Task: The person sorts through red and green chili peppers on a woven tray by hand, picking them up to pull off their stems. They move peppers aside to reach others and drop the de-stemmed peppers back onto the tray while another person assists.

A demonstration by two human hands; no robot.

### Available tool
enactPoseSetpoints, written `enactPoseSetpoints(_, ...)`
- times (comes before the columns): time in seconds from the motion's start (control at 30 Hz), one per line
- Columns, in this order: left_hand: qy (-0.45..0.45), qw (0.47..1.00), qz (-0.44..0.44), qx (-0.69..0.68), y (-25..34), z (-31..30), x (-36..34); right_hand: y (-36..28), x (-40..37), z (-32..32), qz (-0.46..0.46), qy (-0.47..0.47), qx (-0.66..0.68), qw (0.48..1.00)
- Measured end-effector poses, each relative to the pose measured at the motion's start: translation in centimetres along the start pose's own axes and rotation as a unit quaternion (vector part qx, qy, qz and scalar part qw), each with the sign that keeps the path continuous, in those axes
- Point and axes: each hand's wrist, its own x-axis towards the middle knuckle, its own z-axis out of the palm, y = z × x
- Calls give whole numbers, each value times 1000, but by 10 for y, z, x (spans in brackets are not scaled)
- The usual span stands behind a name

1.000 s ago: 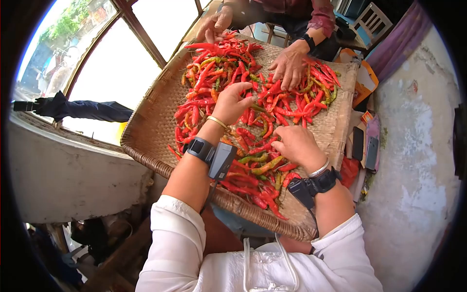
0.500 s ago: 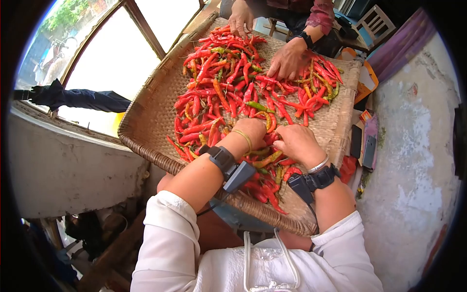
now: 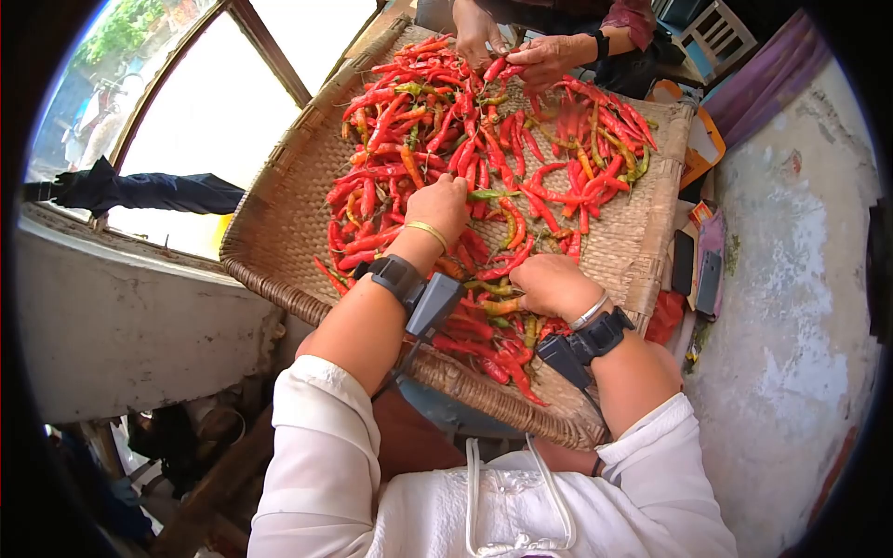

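Note:
Many red chili peppers (image 3: pixel 367 244), with some orange and green ones, lie heaped in a shallow woven basket (image 3: pixel 279 219). My left hand (image 3: pixel 439 206) is over the middle of the heap, its fingers bent down and pressed together beside a green chili pepper (image 3: pixel 493 194); what they grip is hidden. My right hand (image 3: pixel 556 285) is lower and to the right, its fingers curled in a closed grip. An orange chili pepper (image 3: pixel 500 306) touches its thumb side, but the hand's back hides most of the fingers. Both wrists wear dark strapped devices.
Across the basket, another person's hands (image 3: pixel 549 58) hold a red chili pepper (image 3: pixel 495 69). A folded dark umbrella (image 3: pixel 158 189) lies along the windowsill at left. A phone (image 3: pixel 709 282) and an orange container (image 3: pixel 704 149) are beside the basket, near the worn wall (image 3: pixel 800 279) at right.
My left hand has moved away from my right hand, up and left over the heap. My right hand has shifted slightly downward. The other person's hands have come together around a red chili pepper.

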Motion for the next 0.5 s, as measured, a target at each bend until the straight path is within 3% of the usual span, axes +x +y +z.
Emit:
enactPoseSetpoints(0.2, 10, 1000, 22, -8, -10, -5, 5, 12, -3, -9, -60, 117, 3, 991)
enactPoseSetpoints(0.27, 4, 999, 10, -30, -13, -7, 7, 15, -8, -22, -82, 164, 227, 956)
enactPoseSetpoints(0.3, -3, 999, -2, -51, -13, -7, 8, 16, -9, -26, -82, 163, 226, 957)
enactPoseSetpoints(0.37, 7, 998, 6, -65, -12, -4, 7, 19, -10, -34, -72, 174, 420, 888)
enactPoseSetpoints(0.43, 15, 997, 15, -79, -11, -2, 5, 22, -12, -38, -69, 154, 475, 864)
enactPoseSetpoints(0.5, -4, 998, 17, -52, -11, -1, 4, 27, -9, -41, -36, 202, 636, 744)
